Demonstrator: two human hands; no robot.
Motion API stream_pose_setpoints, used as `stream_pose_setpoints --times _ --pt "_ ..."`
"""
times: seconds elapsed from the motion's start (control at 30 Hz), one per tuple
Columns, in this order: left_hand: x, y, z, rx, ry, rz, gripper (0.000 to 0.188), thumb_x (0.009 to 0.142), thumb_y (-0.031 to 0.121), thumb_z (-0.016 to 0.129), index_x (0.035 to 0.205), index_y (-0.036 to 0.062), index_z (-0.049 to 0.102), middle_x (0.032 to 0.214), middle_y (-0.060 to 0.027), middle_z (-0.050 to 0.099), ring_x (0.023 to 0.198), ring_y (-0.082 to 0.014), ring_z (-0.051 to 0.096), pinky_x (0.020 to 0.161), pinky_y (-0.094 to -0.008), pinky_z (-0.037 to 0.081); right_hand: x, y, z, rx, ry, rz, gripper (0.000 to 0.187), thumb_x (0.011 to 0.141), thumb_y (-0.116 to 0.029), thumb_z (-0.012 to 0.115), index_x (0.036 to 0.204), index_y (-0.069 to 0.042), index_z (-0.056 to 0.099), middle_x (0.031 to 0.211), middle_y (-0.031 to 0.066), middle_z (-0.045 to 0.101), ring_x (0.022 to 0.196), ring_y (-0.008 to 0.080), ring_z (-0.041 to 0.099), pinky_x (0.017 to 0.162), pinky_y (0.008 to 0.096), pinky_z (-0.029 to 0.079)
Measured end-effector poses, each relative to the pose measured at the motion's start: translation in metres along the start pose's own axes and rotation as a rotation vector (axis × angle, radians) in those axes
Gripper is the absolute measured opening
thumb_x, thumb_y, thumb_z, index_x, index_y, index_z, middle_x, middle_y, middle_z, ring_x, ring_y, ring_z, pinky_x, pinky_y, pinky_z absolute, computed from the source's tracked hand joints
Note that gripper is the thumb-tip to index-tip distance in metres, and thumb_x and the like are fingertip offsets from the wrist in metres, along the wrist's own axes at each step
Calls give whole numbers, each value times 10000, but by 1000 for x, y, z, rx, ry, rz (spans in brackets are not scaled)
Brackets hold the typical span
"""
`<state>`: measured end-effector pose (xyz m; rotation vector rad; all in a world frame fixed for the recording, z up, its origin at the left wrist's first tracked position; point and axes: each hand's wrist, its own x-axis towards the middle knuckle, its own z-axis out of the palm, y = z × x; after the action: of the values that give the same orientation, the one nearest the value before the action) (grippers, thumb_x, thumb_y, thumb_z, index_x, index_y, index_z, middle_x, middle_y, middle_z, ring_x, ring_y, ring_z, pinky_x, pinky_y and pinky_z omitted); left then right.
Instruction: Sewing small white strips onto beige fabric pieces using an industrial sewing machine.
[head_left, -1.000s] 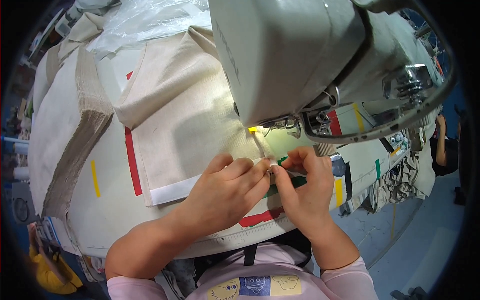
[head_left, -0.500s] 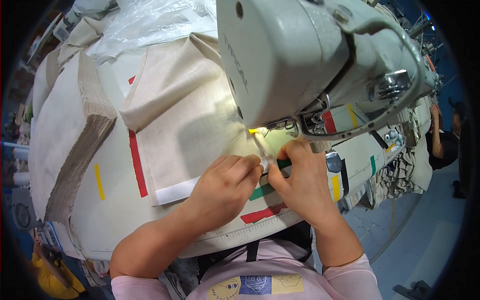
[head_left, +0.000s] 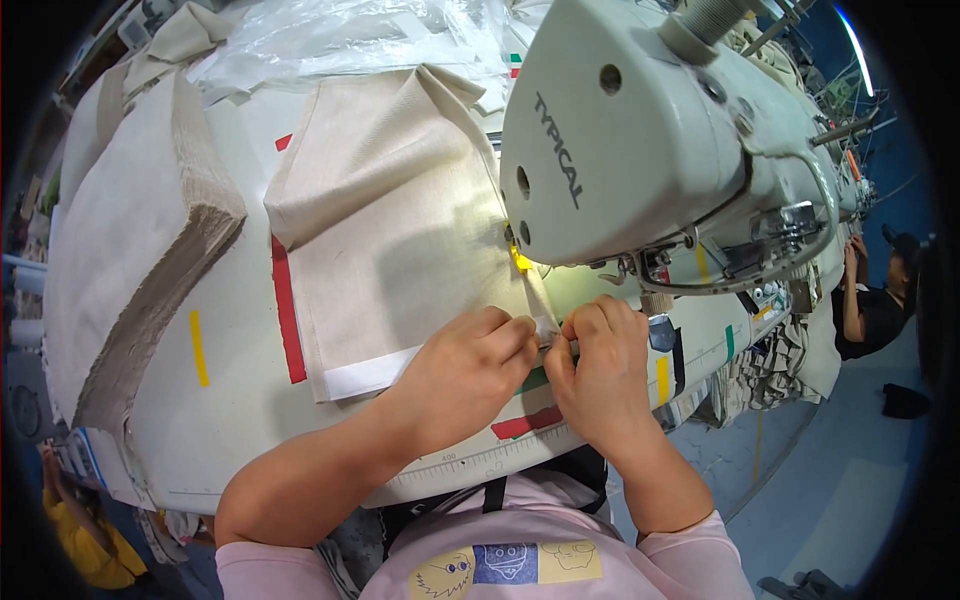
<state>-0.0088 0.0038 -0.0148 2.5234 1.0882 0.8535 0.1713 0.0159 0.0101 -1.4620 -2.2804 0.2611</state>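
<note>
A beige fabric panel (head_left: pixel 400 230) lies on the sewing table, with a white strip (head_left: pixel 370 375) along its near edge. Its far end is folded over in loose creases. My left hand (head_left: pixel 475 365) pinches the panel's near right corner, fingers bent and closed. Right beside it, my right hand (head_left: pixel 603 365) grips the same corner between thumb and fingers. The fabric's right edge is turned over between the hands and the sewing machine (head_left: pixel 620 150). A small yellow piece (head_left: pixel 520 258) shows at that edge, under the machine head. My fingers hide the corner's very tip.
A thick stack of cut beige fabric (head_left: pixel 150 240) stands at the left. Clear plastic sheeting (head_left: pixel 350 50) lies at the back. Red tape (head_left: pixel 288 320) and yellow tape (head_left: pixel 199 348) mark the tabletop. Two other people, one in black (head_left: pixel 875 300), are farther off.
My right hand has drawn slightly nearer the left, and both hold the corner closely. In the picture, the machine and panel sit farther right; the view has shifted.
</note>
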Motion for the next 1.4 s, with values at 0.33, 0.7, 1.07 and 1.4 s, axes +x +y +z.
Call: stream_pose_setpoints --times 0.33,0.7,1.07,1.4 --pt "3 2 -4 74 -79 2 322 731 90 611 1032 -15 658 1148 -69 605 892 -192 573 793 -304 514 -9 -1 7 -130 32 -96 167 743 -62 657 864 -43 543 879 125 505 818 312 509 736 445 338" --pt "1 1 -10 20 -44 26 283 715 75 644 980 -18 673 1125 -78 609 881 -206 617 747 -340 537 -16 -1 12 -64 70 -136 221 714 -23 669 907 -46 565 880 102 506 802 285 492 731 424 336" --pt "1 3 -10 5 -59 -13 370 741 80 628 1100 -3 656 1146 -71 617 888 -206 614 759 -324 537 -34 3 8 -6 94 -228 341 679 -13 654 1019 -8 677 906 57 595 809 244 538 763 407 348" --pt "-4 -2 -9 137 -101 57 417 750 129 609 1144 1 658 1171 -65 623 954 -198 595 796 -323 501 -22 29 -2 150 132 -297 343 693 -24 650 1029 -66 703 915 35 595 813 232 538 812 414 350"
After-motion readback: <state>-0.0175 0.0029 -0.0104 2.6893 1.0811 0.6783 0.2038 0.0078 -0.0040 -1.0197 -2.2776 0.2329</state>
